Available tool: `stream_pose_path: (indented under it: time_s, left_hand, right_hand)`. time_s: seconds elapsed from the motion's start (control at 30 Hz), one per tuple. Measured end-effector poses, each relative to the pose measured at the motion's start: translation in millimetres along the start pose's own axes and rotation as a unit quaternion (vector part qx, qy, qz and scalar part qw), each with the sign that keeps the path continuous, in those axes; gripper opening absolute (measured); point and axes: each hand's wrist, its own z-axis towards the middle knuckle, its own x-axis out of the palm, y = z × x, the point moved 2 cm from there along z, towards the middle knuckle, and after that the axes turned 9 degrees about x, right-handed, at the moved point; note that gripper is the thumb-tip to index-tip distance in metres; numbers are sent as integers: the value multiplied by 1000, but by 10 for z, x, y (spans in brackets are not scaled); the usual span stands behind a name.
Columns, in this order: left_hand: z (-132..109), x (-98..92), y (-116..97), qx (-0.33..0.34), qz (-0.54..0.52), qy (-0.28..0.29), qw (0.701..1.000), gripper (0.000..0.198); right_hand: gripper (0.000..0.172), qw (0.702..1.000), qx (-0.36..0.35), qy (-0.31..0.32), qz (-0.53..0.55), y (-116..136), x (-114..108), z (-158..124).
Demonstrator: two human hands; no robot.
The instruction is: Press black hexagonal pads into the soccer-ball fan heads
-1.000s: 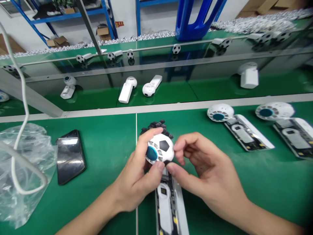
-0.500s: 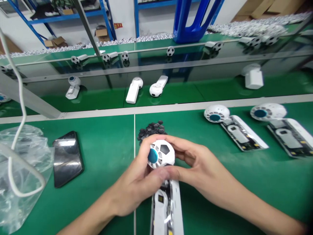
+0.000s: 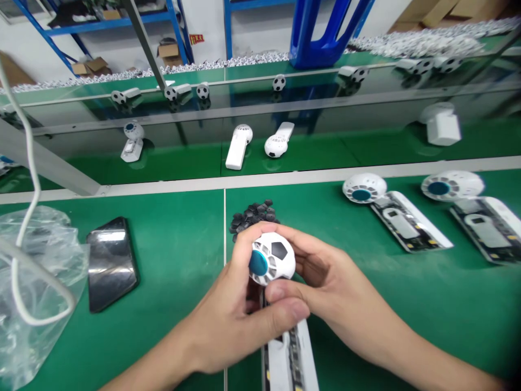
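Observation:
Between my two hands is a handheld fan (image 3: 280, 260) with a round, football-patterned head and a teal centre. My left hand (image 3: 244, 312) curls round the left side of its head, the thumb lying across the neck. From the other side my right hand (image 3: 321, 277) grips the head, its thumb pressed just below it. The fan's opened handle (image 3: 283, 361), with circuit board showing, points down toward me, partly covered by my left thumb. Just beyond my fingers lies a heap of small black pieces (image 3: 252, 216); its near edge is hidden.
Two opened fans (image 3: 407, 222) (image 3: 488, 228) lie to the right on the green table. A dark phone (image 3: 112, 266), a clear plastic bag (image 3: 36, 293) and a white cable (image 3: 30, 206) are at left. Behind a metal rail, a green conveyor belt (image 3: 191, 163) carries several white fans.
My left thumb has shifted right and down across the fan's neck. The fan has moved slightly right. Fans on the near belt have shifted right.

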Motion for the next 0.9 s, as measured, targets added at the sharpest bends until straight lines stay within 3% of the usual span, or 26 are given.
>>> stream_pose_path:
  time_s: [0.3,0.5,0.63,0.77,0.9]
  left_hand:
    - [-72,4,-12,15,75,-28,997,62]
    - [-66,-36,-22,97,142,-32,984,65]
    - [-82,-66,-75,139,100,-73,983,60]
    - [-100,-116,-134,185,76,-125,972,56]
    - [-78,-142,-189,114,-8,-107,988,60]
  right_hand:
    - [52,997,-49,-25,-50,-55,58,-26]
    - [60,984,-87,-26,-151,8,-9,0]
    - [58,972,-118,-14,-205,184,91,79]
    - [58,975,-120,0,-188,292,234,188]
    - [63,976,-98,24,-193,384,212,224]
